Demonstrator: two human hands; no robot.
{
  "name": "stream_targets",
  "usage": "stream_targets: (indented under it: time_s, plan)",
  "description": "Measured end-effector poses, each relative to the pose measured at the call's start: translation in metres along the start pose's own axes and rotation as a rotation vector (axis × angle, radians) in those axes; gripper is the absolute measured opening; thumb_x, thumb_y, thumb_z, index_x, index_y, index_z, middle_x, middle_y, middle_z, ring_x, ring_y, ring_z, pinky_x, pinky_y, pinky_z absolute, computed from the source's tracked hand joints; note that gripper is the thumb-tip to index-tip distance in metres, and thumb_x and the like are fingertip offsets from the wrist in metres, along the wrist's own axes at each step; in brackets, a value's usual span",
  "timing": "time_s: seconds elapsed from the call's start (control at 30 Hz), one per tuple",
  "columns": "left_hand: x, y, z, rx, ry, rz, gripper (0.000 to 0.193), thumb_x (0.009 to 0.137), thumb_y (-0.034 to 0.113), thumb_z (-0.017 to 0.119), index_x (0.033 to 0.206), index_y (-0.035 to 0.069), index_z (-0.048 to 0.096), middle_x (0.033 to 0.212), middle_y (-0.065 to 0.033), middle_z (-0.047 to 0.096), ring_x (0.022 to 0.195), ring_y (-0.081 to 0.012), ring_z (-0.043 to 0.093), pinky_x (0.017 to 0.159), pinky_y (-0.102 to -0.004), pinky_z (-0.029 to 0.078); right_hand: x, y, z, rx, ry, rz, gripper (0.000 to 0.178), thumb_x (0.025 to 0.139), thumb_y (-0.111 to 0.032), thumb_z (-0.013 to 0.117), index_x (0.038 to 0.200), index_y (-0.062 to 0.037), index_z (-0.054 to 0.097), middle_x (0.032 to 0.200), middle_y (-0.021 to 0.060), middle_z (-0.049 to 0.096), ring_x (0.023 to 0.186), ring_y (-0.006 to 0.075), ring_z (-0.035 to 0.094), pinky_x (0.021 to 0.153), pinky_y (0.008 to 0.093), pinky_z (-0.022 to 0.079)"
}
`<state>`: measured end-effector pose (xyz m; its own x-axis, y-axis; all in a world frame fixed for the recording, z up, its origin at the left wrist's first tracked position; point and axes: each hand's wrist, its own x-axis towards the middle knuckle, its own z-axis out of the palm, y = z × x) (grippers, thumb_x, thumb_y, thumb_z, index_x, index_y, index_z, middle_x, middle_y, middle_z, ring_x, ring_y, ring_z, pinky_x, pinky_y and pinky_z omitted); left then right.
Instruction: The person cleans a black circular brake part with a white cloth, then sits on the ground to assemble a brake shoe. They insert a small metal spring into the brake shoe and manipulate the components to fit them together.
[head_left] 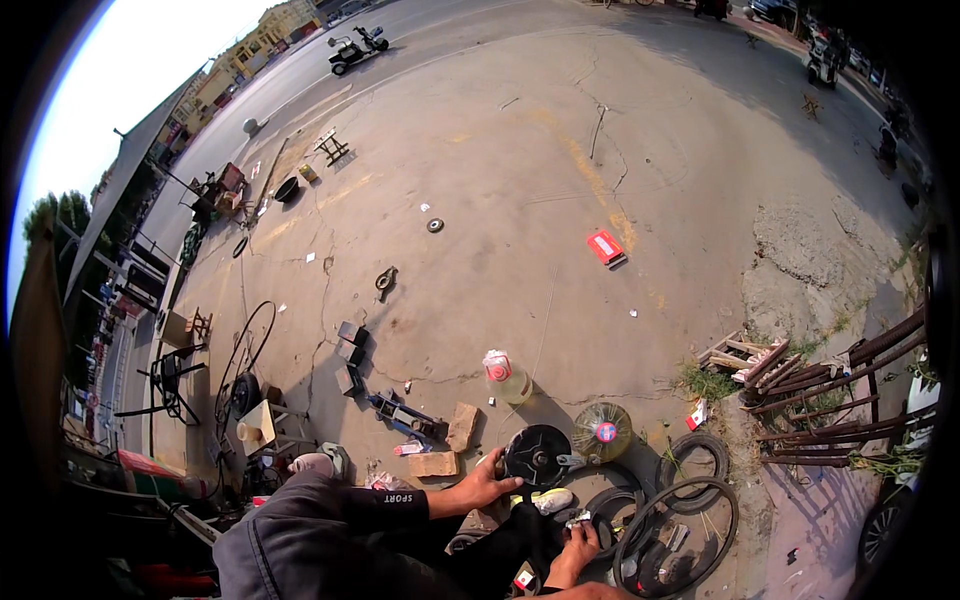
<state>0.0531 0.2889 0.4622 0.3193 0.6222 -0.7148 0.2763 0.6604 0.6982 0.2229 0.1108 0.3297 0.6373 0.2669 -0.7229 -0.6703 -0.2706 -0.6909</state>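
Observation:
My left hand (pixel 483 487), below a dark sleeve, grips the lower left edge of a round black hub-like disc (pixel 532 452). A short grey metal lever (pixel 570 461) sticks out from the disc's right side. Lower right, my right hand (pixel 575 552) is closed with its fingertips around a small pale, metallic-looking piece (pixel 578 519), too small to name. Between the hands show light-coloured shoes (pixel 552 500) with yellowish parts. Just right of the disc stands a large clear round bottle (pixel 602 432) with a red and blue mark. Behind it is another bottle (pixel 510 382) of yellowish liquid.
Black tyres (pixel 693 472) and a hoop-like tube (pixel 735 508) lie at my right. Bricks (pixel 433 464), a blue-black jack-like tool (pixel 405 415) and dark boxes (pixel 350 345) are left. A red box (pixel 605 248) lies ahead; rusty metal bars (pixel 840 405) are far right.

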Motion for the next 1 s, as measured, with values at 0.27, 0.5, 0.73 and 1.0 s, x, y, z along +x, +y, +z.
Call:
stream_targets:
  time_s: [0.27, 0.5, 0.73, 1.0]
  plan:
    - [-0.028, 0.019, -0.062, -0.013, 0.029, 0.280, 0.074, 0.094, 0.016, 0.070, 0.149, -0.001, 0.023, 0.100, -0.0134, 0.067, 0.082, -0.0130, 0.064, 0.062, -0.0281, 0.051, -0.075, -0.080, 0.053, 0.319, -0.281, -0.041, 0.033, 0.086, 0.010, 0.065, 0.118, 0.0029, 0.061, 0.112, 0.0097, 0.066, 0.098, 0.0190, 0.064, 0.088, 0.0298, 0.052]
    - [-0.090, 0.080, -0.105, -0.224, -0.063, 0.255, 0.065, 0.096, 0.012, 0.065, 0.147, 0.005, 0.024, 0.102, -0.0114, 0.067, 0.060, -0.0158, 0.064, 0.048, -0.0251, 0.047, -0.161, -0.134, 0.111, 0.172, -0.301, -0.355, 0.016, 0.092, -0.003, 0.070, 0.108, 0.0010, 0.069, 0.095, 0.0070, 0.071, 0.083, 0.0135, 0.067, 0.074, 0.0249, 0.053]
    - [-0.117, 0.105, -0.119, -0.404, -0.240, 0.261, 0.055, 0.097, 0.012, 0.063, 0.141, 0.008, 0.029, 0.097, -0.0095, 0.066, 0.055, -0.0142, 0.063, 0.040, -0.0202, 0.041, -0.248, -0.157, 0.135, -0.476, -0.147, -1.002, 0.017, 0.089, 0.001, 0.070, 0.106, 0.0023, 0.068, 0.105, 0.0107, 0.068, 0.083, 0.0180, 0.066, 0.067, 0.0290, 0.055]
    - [-0.142, 0.122, -0.130, -0.285, -0.186, 0.384, 0.066, 0.096, 0.006, 0.064, 0.146, 0.002, 0.021, 0.099, -0.0123, 0.067, 0.059, -0.0143, 0.064, 0.045, -0.0223, 0.046, -0.275, -0.186, 0.214, -1.050, -0.039, -1.595, 0.023, 0.083, -0.004, 0.072, 0.104, -0.0020, 0.067, 0.097, 0.0101, 0.062, 0.086, 0.0297, 0.065, 0.071, 0.0385, 0.054]
